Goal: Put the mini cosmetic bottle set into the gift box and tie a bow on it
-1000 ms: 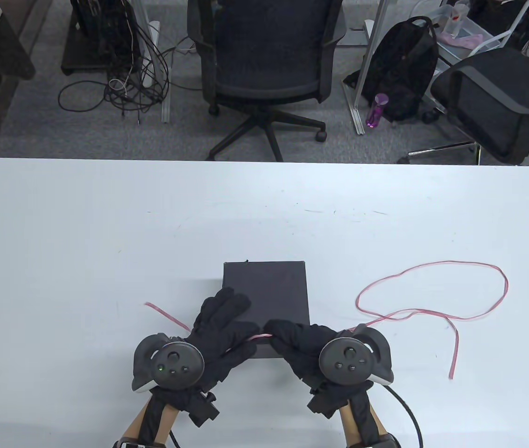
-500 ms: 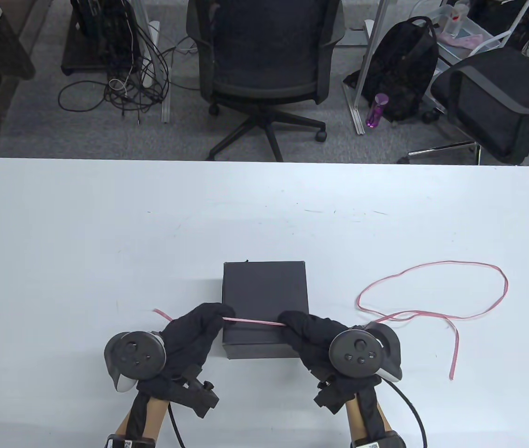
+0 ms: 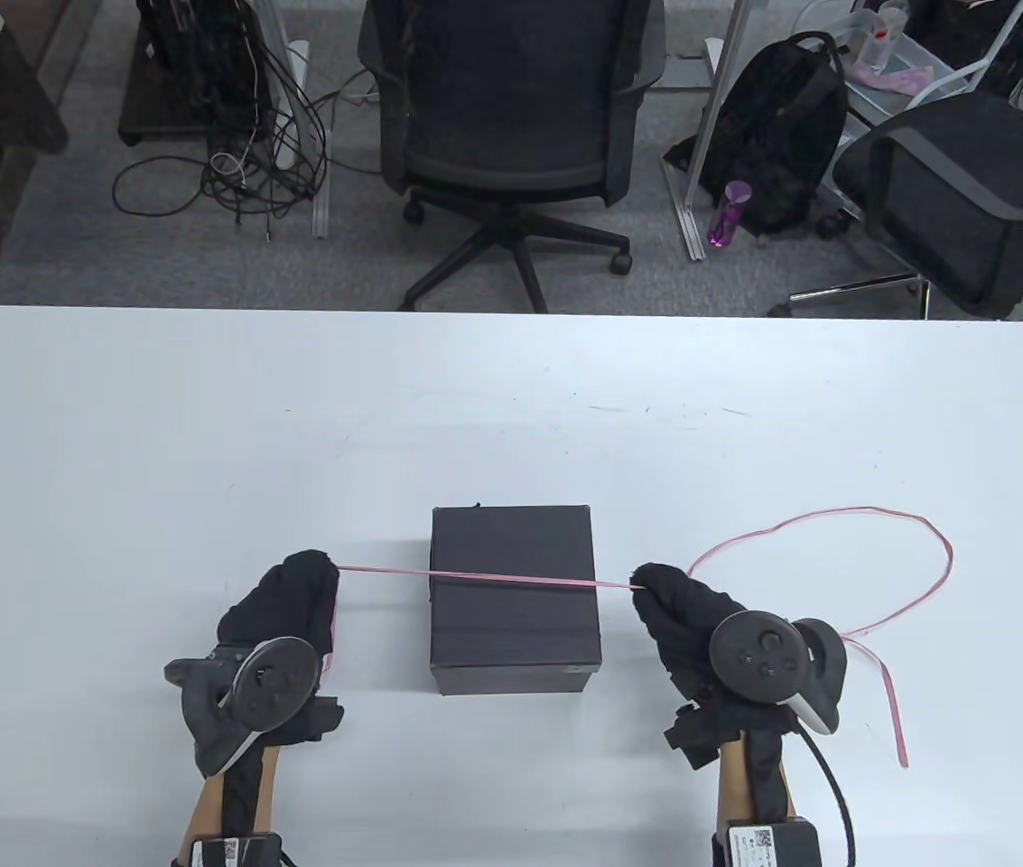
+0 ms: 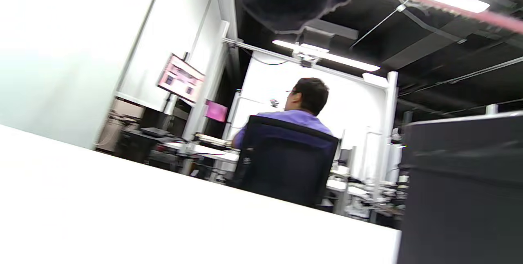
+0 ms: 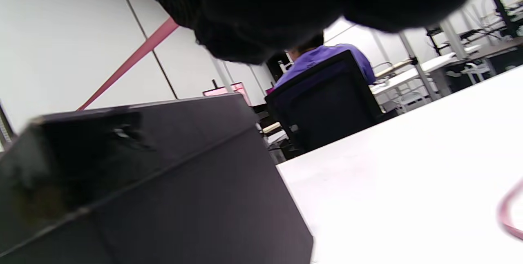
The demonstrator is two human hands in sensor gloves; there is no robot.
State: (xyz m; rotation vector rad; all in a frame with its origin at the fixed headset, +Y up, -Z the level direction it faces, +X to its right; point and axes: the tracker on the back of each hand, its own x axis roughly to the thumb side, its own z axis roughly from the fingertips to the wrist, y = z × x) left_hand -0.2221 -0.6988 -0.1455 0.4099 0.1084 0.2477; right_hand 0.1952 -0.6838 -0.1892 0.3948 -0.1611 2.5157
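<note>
A closed black gift box [image 3: 514, 596] stands near the table's front edge, also seen in the left wrist view [image 4: 461, 190] and the right wrist view [image 5: 143, 186]. A thin pink ribbon [image 3: 484, 577] runs taut across its lid. My left hand [image 3: 305, 587] grips the ribbon just left of the box. My right hand [image 3: 663, 591] pinches it just right of the box. The rest of the ribbon [image 3: 926, 578] loops loosely over the table to the right. The cosmetic bottles are not in sight.
The white table [image 3: 204, 433] stretches wide behind the box. Beyond its far edge stand an office chair [image 3: 511, 117], a second chair [image 3: 953, 190] and a black backpack [image 3: 777, 135]. A person in a purple shirt [image 4: 302, 108] sits far off.
Both hands have moved apart from over the box's front to its left and right sides, stretching the ribbon straight across the lid. The loose loop on the right has been pulled smaller.
</note>
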